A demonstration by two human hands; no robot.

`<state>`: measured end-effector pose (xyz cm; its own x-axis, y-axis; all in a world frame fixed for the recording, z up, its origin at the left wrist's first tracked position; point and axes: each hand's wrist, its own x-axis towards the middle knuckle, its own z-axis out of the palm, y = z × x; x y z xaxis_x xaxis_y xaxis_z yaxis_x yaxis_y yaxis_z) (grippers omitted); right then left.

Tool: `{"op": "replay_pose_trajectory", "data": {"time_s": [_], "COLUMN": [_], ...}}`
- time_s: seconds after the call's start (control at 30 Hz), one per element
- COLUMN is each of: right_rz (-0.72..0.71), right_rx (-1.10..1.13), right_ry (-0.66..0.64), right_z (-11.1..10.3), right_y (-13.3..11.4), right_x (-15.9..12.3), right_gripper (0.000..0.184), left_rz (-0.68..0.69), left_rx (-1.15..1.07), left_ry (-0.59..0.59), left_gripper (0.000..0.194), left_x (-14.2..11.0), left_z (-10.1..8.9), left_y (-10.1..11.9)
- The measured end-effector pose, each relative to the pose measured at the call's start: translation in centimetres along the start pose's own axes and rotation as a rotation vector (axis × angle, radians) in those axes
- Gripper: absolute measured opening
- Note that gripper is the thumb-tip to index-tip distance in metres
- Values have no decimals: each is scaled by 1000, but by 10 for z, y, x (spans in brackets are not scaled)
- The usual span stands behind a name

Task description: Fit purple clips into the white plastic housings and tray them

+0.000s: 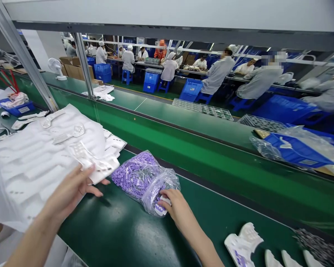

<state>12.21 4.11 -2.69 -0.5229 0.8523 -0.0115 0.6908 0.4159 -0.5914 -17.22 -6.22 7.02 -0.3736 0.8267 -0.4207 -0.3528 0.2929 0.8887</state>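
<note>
My left hand [77,182] holds a white moulded plastic part [98,167] by its near end, with a finger on top and others showing below its edge. The part hangs over the side of a white foam sheet [36,163]. A clear plastic bag [144,174] full of small purple pieces lies on the green table to the right of that hand. At the bag's crumpled mouth is my right hand [176,205], its fingers curled together; what they pinch is partly hidden. Beneath these fingers, a small white and purple patch [160,210] shows.
More white parts [69,134] lie on the foam. At lower right are a white part with purple pieces [243,244] and a dark pile of small pieces [318,246]. A green barrier [183,142] runs behind the table. Blue bins [297,150] and seated people are beyond it.
</note>
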Motion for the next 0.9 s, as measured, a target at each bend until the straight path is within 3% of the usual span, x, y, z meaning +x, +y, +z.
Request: {"op": "replay_pose_trajectory", "data": {"time_s": [0.1, 0.23, 0.3, 0.37, 0.43, 0.47, 0.57, 0.73, 0.9], "right_rz": [10, 25, 58, 136, 212, 226, 143, 71, 99], "right_rx": [5, 25, 33, 91, 284, 422, 683, 489, 561], "right_ry": [-59, -104, -14, 173, 335, 356, 285, 218, 101], "right_z": [7, -13, -32, -50, -59, -59, -50, -37, -47], "right_y": [5, 7, -1, -15, -32, -41, -60, -69, -64], "right_x": [8, 5, 1, -5, -12, -15, -22, -22, -19], "right_gripper": [5, 6, 12, 20, 25, 26, 25, 21, 23], "left_rz": [-62, -67, -86, -102, -101, -91, -50, -41, -21], "left_rx": [-76, -153, -187, -207, -215, -218, -211, -169, -159], "left_ry": [-203, -364, -379, -363, -349, -349, -356, -359, -381], "left_gripper": [33, 37, 43, 51, 58, 60, 64, 73, 73], "left_x": [-15, -20, -20, -20, -20, -21, -23, -25, -27], "left_z": [37, 68, 78, 86, 92, 95, 103, 109, 109], "left_y": [-19, -35, -40, -44, -48, -49, -54, -58, -57]}}
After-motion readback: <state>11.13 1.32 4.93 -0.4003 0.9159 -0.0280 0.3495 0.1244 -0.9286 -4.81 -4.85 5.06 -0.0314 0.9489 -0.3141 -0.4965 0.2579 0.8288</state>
